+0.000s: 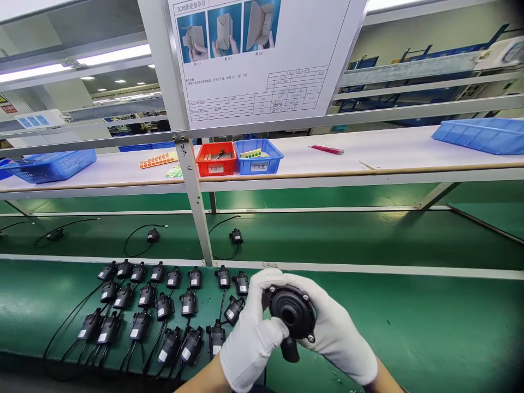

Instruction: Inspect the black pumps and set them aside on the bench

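Near the front edge of the green matted worktop (429,333) we hold a black round plastic pump (292,315) up in both white-gloved hands, its circular face with a centre hole turned toward us. Our left hand (249,338) wraps its left side, fingers curled shut around the body, thumb pressed by the rim. Our right hand (335,333) cups it from the right and behind, fingers closed on the housing; fingertips are hidden behind the pump. A short black stub sticks down below the disc, between the palms.

Left of the hands, a batch of small black pumps with white labels and black cables (164,305) lies in rough rows on the mat, reaching from the worktop's back rail toward its front edge, the nearest just beside the left hand. Behind the white rail, three more black pumps with looped cables (153,236) sit well apart on the green conveyor belt (327,234).

Up on the white shelf (388,150): red plastic bin (216,158) touching blue plastic bin (258,156), red pen (326,149) to the right, blue mesh basket (51,165) at the left end, blue tray (483,135) at the right end. White instruction sheet (262,54) hangs above, on the frame.
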The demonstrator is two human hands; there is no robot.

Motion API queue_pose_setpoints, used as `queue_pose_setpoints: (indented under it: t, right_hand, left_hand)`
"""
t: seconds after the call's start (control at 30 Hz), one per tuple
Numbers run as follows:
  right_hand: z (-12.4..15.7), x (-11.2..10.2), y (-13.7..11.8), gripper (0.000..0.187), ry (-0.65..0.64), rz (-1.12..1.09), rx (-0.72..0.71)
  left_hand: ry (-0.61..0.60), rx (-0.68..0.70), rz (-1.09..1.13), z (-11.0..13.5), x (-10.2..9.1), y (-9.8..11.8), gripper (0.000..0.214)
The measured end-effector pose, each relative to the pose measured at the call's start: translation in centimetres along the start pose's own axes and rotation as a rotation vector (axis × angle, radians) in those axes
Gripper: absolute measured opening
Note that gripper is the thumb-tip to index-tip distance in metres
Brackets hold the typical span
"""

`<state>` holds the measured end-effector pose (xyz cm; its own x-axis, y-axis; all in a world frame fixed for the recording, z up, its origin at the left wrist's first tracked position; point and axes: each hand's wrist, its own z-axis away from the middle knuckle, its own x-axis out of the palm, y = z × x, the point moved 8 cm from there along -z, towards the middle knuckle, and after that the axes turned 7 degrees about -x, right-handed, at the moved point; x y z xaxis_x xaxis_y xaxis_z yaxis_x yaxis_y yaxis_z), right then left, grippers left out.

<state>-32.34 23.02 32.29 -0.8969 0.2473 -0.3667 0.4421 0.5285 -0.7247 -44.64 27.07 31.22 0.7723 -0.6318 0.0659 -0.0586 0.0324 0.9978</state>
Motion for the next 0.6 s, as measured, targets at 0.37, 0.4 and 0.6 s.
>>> queue_pose_setpoints:
  t: [0.37, 0.4, 0.6]
  right_hand:
    - [1.3, -0.9, 1.3, 0.052, 0.099, -0.01, 0.024]
    - [1.4, -1.0, 1.5, 0.051, 0.102, -0.015, 0.031]
    - [2.0, -1.1, 2.2, 0.05, 0.1, -0.114, 0.063]
  left_hand:
    - [-0.075, 0.037, -0.086, 0.8, 0.9, 1.1, 0.059]
    - [-0.093, 0.043, -0.067, 0.9, 0.8, 1.0, 0.06]
    - [-0.107, -0.056, 0.143, 1.1, -0.2, -1.1, 0.072]
